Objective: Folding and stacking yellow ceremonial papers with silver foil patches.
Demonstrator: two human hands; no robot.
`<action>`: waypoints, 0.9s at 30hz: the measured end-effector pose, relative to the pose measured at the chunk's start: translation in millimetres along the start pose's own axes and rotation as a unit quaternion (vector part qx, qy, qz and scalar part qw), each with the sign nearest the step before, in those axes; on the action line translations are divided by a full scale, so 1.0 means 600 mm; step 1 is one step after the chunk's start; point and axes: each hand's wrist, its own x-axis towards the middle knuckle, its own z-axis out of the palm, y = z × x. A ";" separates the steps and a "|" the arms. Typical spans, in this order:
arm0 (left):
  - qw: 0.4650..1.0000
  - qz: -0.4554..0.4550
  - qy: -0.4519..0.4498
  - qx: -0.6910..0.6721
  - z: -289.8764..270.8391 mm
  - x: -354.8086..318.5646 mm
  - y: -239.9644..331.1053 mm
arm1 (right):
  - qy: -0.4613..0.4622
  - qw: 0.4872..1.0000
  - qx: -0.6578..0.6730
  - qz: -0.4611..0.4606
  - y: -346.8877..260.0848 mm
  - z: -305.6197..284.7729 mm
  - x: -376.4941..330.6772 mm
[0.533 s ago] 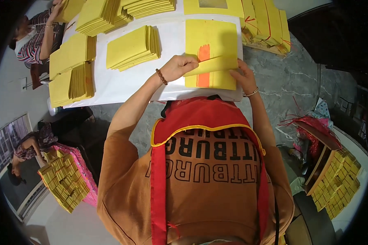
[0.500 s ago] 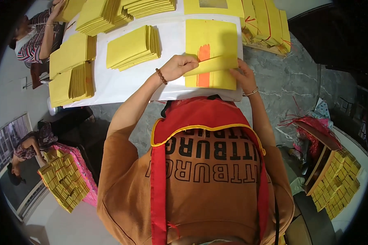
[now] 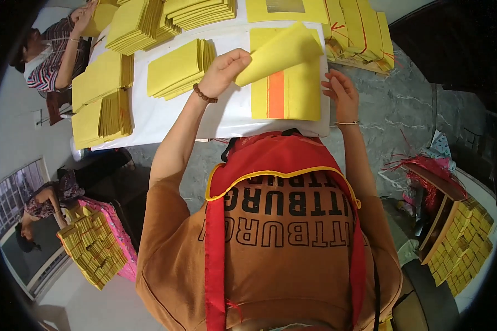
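Note:
My left hand (image 3: 226, 70) is closed on the left end of a folded yellow paper (image 3: 281, 54), raised at a slant over the table. Under it lies a flat yellow sheet (image 3: 303, 102) with an orange-red stripe down its middle. My right hand (image 3: 343, 95) is just past the sheet's right edge, with its fingers apart and slightly bent, holding nothing. A small stack of folded yellow papers (image 3: 176, 65) rests behind and left of my left hand.
More folded yellow stacks (image 3: 96, 83) line the left of the white-covered table (image 3: 221, 124). Bundles tied with red string (image 3: 364, 36) stand at the far right. One person (image 3: 55, 60) handles yellow paper at far left; another (image 3: 52, 190) is by a heap of yellow bundles (image 3: 94, 248).
My left hand has lifted the folded paper and drawn its near end left and up. My right hand has let go of the paper and moved off to the right.

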 end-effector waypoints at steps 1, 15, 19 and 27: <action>0.999 0.013 0.015 -0.027 0.000 0.000 0.003 | -0.018 0.999 0.028 0.031 -0.003 0.004 -0.002; 0.994 -0.075 -0.045 0.065 0.046 -0.052 -0.052 | -0.135 0.880 0.382 0.247 -0.021 0.079 -0.022; 0.991 -0.006 -0.116 0.065 0.052 -0.050 -0.042 | -0.107 0.884 0.377 0.255 -0.001 0.079 -0.013; 0.996 -0.063 0.027 -0.058 0.107 0.006 -0.025 | -0.112 0.979 0.127 0.113 -0.020 0.116 -0.035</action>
